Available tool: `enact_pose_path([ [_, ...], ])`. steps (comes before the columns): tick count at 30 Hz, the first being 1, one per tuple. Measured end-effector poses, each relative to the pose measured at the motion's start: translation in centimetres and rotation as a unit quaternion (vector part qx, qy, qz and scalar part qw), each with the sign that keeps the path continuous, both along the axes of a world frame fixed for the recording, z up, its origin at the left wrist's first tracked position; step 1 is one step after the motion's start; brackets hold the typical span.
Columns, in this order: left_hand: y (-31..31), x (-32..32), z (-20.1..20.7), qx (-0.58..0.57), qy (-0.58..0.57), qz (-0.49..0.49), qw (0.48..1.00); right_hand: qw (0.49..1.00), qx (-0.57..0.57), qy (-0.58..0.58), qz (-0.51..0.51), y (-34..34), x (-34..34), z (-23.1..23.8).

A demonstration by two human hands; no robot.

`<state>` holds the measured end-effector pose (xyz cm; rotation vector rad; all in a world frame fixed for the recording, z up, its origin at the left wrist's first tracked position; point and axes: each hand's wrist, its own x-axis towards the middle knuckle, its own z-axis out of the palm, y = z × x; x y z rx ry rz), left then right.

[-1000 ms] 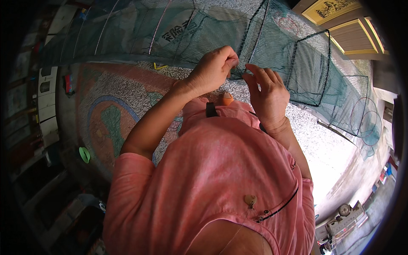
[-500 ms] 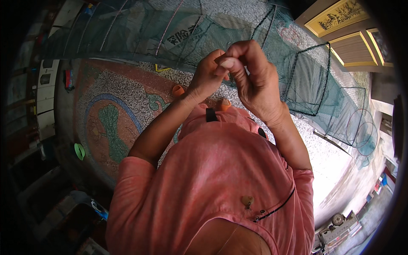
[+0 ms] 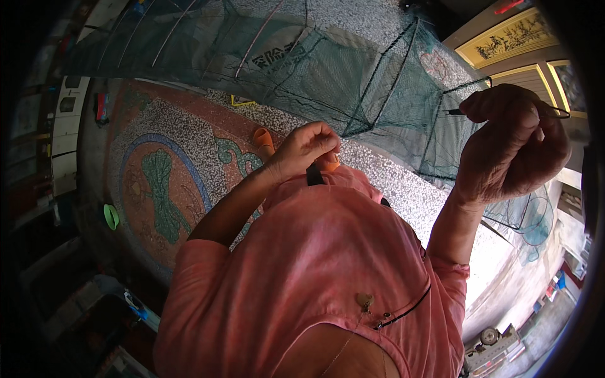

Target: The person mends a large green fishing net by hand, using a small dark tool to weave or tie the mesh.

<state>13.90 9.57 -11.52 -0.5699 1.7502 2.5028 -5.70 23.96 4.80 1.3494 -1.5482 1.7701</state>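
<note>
Raised at the right, my right hand point(image 3: 512, 148) is closed round a slim dark tool point(image 3: 455, 112). Its pointed end sticks out by the thumb side, and a thin wire-like loop point(image 3: 558, 112) shows past the other fingers; the middle is hidden in the grip. My left hand point(image 3: 307, 150) is low in front of my waist, fingers curled together in a pinch. Whatever it pinches is too small to make out. Beyond both hands stretches a long green mesh net trap point(image 3: 391, 88) with dark frames, part of it behind my right hand.
Orange slippers point(image 3: 263, 135) are on my feet on the patterned pebble floor point(image 3: 170, 113). A green oval object point(image 3: 111, 217) lies at the left. Yellow-trimmed panels point(image 3: 504, 44) stand at the far right. A wheeled metal device point(image 3: 490, 337) is at the lower right.
My hands were close together in front of me. My right hand has swung out to the right and the dark tool now shows; my left hand has dropped slightly nearer my body.
</note>
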Motion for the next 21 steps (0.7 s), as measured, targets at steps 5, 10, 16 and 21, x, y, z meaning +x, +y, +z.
enact_pose_path([
  [5,1.5,0.6,-8.4,0.019,-0.178,0.062,0.982,0.999,0.029,0.002,-0.018,1.3,-1.1,1.8],
  [10,1.6,-2.0,-9.2,0.073,-0.124,0.157,0.977,0.994,0.081,0.078,0.012,2.5,-3.5,3.9],
  [16,2.2,-2.7,-7.2,0.098,-0.066,0.208,0.971,0.999,0.009,-0.037,-0.029,3.2,-2.8,5.0],
  [21,1.4,-3.4,-1.3,0.053,0.043,0.194,0.979,0.998,-0.052,-0.013,-0.045,4.7,-4.8,7.2],
])
